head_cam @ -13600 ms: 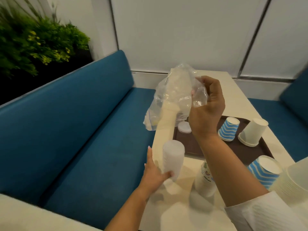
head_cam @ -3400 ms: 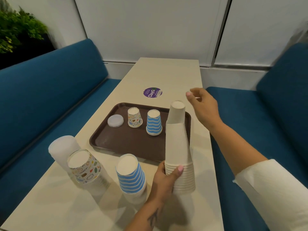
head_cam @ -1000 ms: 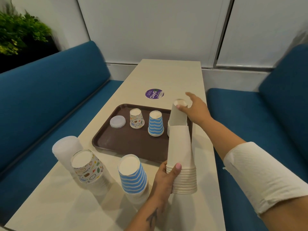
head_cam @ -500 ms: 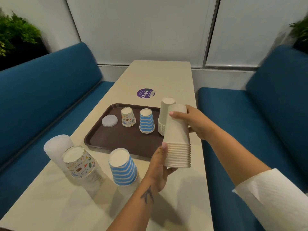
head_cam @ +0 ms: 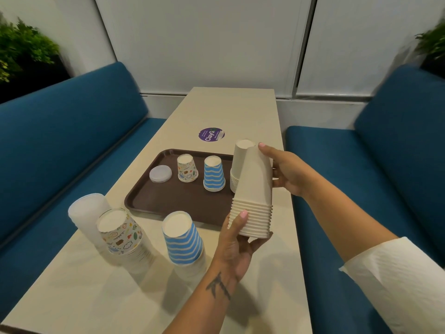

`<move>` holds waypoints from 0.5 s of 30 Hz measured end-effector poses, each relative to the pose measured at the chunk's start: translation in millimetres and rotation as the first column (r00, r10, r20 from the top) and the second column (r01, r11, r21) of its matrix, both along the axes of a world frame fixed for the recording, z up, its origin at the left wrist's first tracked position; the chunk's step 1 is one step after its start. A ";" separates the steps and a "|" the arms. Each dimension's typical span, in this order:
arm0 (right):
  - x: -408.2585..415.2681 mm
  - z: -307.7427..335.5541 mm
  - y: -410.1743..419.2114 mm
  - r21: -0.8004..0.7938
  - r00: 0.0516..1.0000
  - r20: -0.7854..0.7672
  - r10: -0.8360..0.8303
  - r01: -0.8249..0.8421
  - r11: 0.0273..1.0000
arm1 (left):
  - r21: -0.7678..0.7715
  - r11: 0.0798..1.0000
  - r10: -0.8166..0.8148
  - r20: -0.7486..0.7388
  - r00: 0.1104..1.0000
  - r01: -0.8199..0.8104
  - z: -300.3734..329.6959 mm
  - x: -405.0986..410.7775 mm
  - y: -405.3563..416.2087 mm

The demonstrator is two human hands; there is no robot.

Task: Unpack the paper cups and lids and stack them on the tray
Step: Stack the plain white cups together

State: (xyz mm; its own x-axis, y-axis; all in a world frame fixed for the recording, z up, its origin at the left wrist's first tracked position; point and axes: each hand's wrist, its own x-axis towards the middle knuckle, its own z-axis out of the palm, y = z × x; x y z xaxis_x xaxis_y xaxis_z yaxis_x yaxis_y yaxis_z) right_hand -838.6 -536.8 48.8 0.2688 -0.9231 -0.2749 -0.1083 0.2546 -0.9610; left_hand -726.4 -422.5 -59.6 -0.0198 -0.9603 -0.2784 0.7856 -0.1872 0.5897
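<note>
I hold a stack of plain white paper cups (head_cam: 255,194) upside down above the table's right side. My left hand (head_cam: 237,239) grips its rims from below, and my right hand (head_cam: 285,171) holds its top. On the brown tray (head_cam: 154,201) stand a white lid pile (head_cam: 160,174), a patterned cup (head_cam: 187,168), a blue-striped cup stack (head_cam: 213,174) and a plain white cup stack (head_cam: 238,160), partly hidden behind the held one. Nearer me on the table stand a blue-striped stack (head_cam: 183,239), a patterned stack (head_cam: 120,233) and a tall lid stack (head_cam: 88,213).
The beige table (head_cam: 228,109) runs away from me, with a purple round sticker (head_cam: 212,134) beyond the tray. Blue benches (head_cam: 60,141) flank it on both sides. Green plants (head_cam: 21,49) sit at the far left and far right corners.
The held white stack has risen slightly and tilted. My right hand has slid onto its top. Earlier, a white cup stack was set on the tray's right end.
</note>
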 end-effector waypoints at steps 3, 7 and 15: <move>3.4 3.2 -0.6 -0.016 1.000 -0.024 -0.003 0.003 1.000 | 0.019 1.000 0.006 0.004 1.000 -0.006 1.0 2.8 0.7; 5.3 9.7 -5.6 -0.010 0.998 0.010 -0.069 0.069 0.998 | 0.021 1.000 -0.008 0.013 1.000 0.008 2.0 5.6 3.3; 0.7 22.4 -19.1 -0.047 0.997 -0.026 -0.072 0.071 0.996 | 0.028 0.999 -0.027 -0.019 0.999 0.028 -5.6 6.9 11.6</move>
